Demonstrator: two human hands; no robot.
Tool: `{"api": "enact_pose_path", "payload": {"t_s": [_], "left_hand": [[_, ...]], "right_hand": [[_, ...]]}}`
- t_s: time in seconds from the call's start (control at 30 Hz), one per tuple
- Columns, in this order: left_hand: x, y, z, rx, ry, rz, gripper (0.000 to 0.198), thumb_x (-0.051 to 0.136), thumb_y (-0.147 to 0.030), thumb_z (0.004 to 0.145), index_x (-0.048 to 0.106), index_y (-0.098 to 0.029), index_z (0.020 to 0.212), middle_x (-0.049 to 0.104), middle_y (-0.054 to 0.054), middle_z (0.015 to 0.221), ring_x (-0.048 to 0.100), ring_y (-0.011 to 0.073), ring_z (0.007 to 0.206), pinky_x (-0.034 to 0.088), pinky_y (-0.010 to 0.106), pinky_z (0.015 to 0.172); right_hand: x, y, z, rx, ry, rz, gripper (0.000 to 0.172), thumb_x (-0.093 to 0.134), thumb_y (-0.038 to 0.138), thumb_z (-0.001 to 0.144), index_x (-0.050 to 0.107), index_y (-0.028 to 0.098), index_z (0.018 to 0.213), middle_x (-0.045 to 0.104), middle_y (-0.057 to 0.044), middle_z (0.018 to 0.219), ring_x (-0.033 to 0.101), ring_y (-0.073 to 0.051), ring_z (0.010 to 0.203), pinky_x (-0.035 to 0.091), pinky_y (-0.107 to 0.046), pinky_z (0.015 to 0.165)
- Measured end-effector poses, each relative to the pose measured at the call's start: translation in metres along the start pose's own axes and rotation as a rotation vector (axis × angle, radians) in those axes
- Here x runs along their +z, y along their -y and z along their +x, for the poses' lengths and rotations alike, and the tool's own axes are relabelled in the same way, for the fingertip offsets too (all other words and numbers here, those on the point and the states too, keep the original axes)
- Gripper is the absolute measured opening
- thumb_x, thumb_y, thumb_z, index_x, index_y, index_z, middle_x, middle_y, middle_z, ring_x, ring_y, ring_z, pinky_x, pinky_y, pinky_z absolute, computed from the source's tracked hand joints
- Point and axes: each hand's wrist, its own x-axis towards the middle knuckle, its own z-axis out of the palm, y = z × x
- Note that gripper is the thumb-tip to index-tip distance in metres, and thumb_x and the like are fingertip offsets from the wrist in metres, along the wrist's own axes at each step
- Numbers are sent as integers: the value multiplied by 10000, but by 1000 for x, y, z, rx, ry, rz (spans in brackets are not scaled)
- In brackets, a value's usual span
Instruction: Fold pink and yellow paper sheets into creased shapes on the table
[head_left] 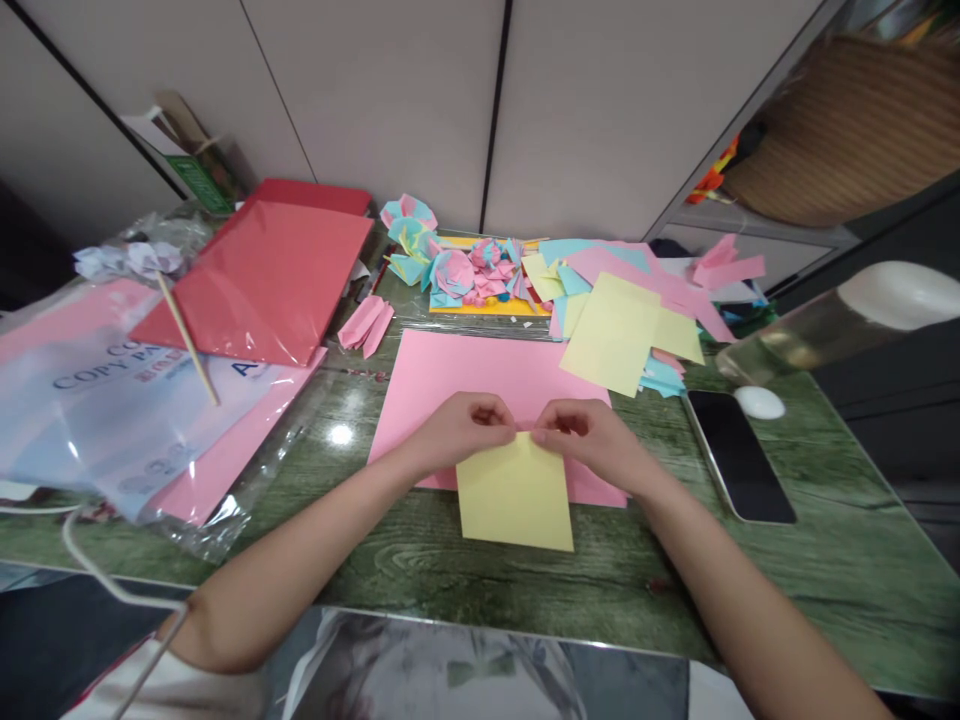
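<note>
A yellow sheet of paper (514, 500) hangs from both hands, pinched along its upper edge. My left hand (480, 425) closes on that edge left of its middle. Close beside it, my right hand (574, 430) pinches the same edge further right. The top edge looks slightly bent between the fingertips. Beneath the hands a pink sheet of paper (480, 365) lies flat on the table, partly covered by the yellow one.
Folded paper flowers (454, 270) and loose yellow sheets (615, 330) lie at the back. A phone (739, 455) and a clear bottle (810, 330) are on the right. Red folders (262, 280) and a plastic copy-paper bag (97, 400) occupy the left of the green table (390, 570).
</note>
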Motion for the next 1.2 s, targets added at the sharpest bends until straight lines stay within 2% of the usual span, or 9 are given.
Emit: {"api": "enact_pose_path", "payload": {"t_s": [0.2, 0.4, 0.57, 0.77, 0.87, 0.93, 1.0, 1.1, 1.2], "left_hand": [[-10, -2, -1, 16, -20, -51, 53, 605, -195, 683, 586, -147, 671, 528, -40, 631, 475, 87, 605, 331, 220, 582], [-25, 0, 0, 46, -44, -65, 19, 581, -148, 685, 586, -150, 667, 566, -24, 606, 503, 89, 581, 375, 226, 589], [-40, 3, 4, 61, -145, -53, 31, 567, -148, 698, 568, -158, 669, 551, -30, 594, 493, 81, 563, 376, 218, 580], [-26, 1, 2, 1, -42, -112, 192, 626, -343, 753, 587, -160, 791, 586, -6, 727, 533, 100, 650, 385, 231, 619], [-18, 2, 1, 19, -56, -126, 234, 680, -355, 719, 568, -158, 778, 569, -13, 743, 527, 105, 681, 372, 228, 629], [-15, 4, 1, 44, -42, -158, 235, 688, -346, 716, 563, -159, 784, 565, -12, 772, 529, 115, 723, 372, 229, 650], [-14, 4, 1, 61, -5, -189, 232, 670, -360, 738, 554, -159, 755, 536, -22, 746, 509, 110, 708, 355, 220, 634], [-13, 1, -3, 62, 107, -229, 250, 651, -372, 762, 530, -160, 707, 495, -31, 704, 475, 97, 660, 321, 207, 594], [-14, -6, -8, 51, 265, -255, 231, 635, -373, 779, 529, -169, 756, 518, -20, 766, 493, 104, 685, 346, 212, 618]], "right_hand": [[-15, -3, -3, 19, -48, 121, 206, 649, 376, 732, 624, 176, 693, 574, 1, 669, 490, -121, 628, 369, -264, 592], [-31, -10, -3, 23, -122, 182, 163, 674, 344, 724, 629, 193, 682, 567, 22, 648, 486, -100, 596, 353, -240, 565], [-44, -21, 1, 14, -277, 297, 153, 704, 331, 700, 635, 197, 672, 572, 23, 649, 491, -102, 602, 354, -237, 575], [-31, -25, 5, 4, -318, 365, 158, 713, 344, 695, 651, 199, 705, 575, 17, 656, 498, -113, 612, 357, -247, 588], [-26, -23, 4, -28, -372, 322, 149, 708, 342, 709, 646, 207, 698, 555, 24, 648, 478, -108, 609, 342, -243, 585], [-23, -19, 1, -45, -323, 313, 153, 704, 352, 715, 640, 213, 709, 541, 25, 646, 470, -110, 604, 340, -245, 579], [-19, -14, -1, -73, -143, 389, 224, 656, 441, 743, 637, 218, 737, 553, 8, 689, 493, -130, 639, 371, -261, 608], [-5, -4, -1, -93, 101, 626, 396, 481, 602, 801, 626, 233, 815, 597, -41, 928, 550, -191, 845, 426, -326, 751], [13, 3, 1, 29, 180, 799, 379, 419, 587, 842, 564, 295, 1034, 578, -37, 1099, 557, -208, 961, 429, -364, 824]]}}
